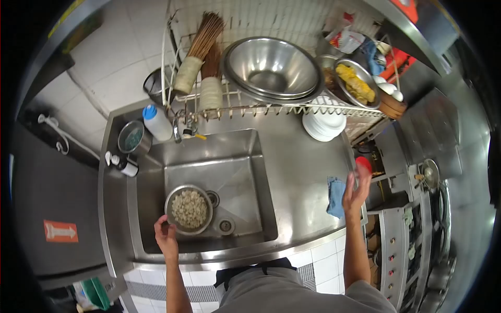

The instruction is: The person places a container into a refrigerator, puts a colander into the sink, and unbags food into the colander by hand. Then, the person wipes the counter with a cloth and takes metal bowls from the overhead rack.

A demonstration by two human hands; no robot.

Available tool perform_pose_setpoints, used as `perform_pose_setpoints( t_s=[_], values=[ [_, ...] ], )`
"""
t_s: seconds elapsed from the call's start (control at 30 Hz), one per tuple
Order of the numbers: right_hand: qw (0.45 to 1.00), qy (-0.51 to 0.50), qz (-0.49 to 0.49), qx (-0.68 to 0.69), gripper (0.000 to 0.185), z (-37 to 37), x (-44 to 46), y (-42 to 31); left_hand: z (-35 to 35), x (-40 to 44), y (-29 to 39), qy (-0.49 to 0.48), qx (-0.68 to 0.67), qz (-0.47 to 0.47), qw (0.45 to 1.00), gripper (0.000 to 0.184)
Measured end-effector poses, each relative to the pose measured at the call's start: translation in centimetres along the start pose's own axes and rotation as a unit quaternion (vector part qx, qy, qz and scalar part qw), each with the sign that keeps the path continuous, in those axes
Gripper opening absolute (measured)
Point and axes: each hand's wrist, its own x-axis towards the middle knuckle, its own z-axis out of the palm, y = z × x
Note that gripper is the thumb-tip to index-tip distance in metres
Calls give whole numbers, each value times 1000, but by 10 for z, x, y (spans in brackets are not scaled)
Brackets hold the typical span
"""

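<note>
In the sink (pixel 245 177) sits a round metal bowl (pixel 209 221) filled with small pale, lumpy pieces (pixel 189 208) whose kind I cannot make out. My left hand (pixel 166 237) is at the bowl's near left rim, thumb and fingers closed on its edge. Out over the right end of the steel counter, my right hand (pixel 357 194) is raised with fingers stretched and apart, holding nothing visible. Just beside it on the counter lies a folded blue cloth (pixel 335 197). A red round thing (pixel 364 165) shows behind the right fingertips.
A wire rack (pixel 261 108) behind the sink carries large steel bowls (pixel 271 68) and bundled-stick brushes (pixel 201 47). White plates (pixel 324 125) are stacked below it. A white bottle (pixel 157 124), a metal pot (pixel 134 138) and a spray bottle (pixel 124 165) stand left. Stove equipment (pixel 394 250) is at right.
</note>
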Motion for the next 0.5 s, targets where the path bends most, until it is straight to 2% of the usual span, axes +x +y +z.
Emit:
perform_pose_setpoints(
  t_s=[0.07,0.13,0.2,0.27,0.3,0.37,0.4,0.43,0.47,0.5],
  values=[
    [995,56,-47,62,23,-8,63,-51,-5,25,-20,-28,17,14,999,37],
    [998,-1,-44,50,19,-10,121,-98,-1,39,-34,-37,62,25,997,38],
    [991,-5,-110,77,19,9,171,-124,-7,60,-86,-36,103,0,994,37],
    [990,-78,-112,20,22,30,213,-130,-10,66,-103,-33,184,-19,982,30],
    [991,-115,-61,26,25,48,231,-121,-15,71,-119,-31,181,-21,983,30],
    [970,-243,-15,2,24,58,255,-134,-39,78,-193,-25,24,-195,980,29],
    [962,-270,18,35,25,65,264,-134,-56,84,-236,-27,60,-210,975,27],
    [952,-296,51,68,25,71,272,-135,-56,82,-220,-24,57,-212,975,27],
    [936,-342,61,53,27,69,281,-140,-50,73,-183,23,35,-289,957,26],
    [936,-343,59,52,27,71,283,-142,-46,69,-160,68,13,-363,929,25]
  ],
)
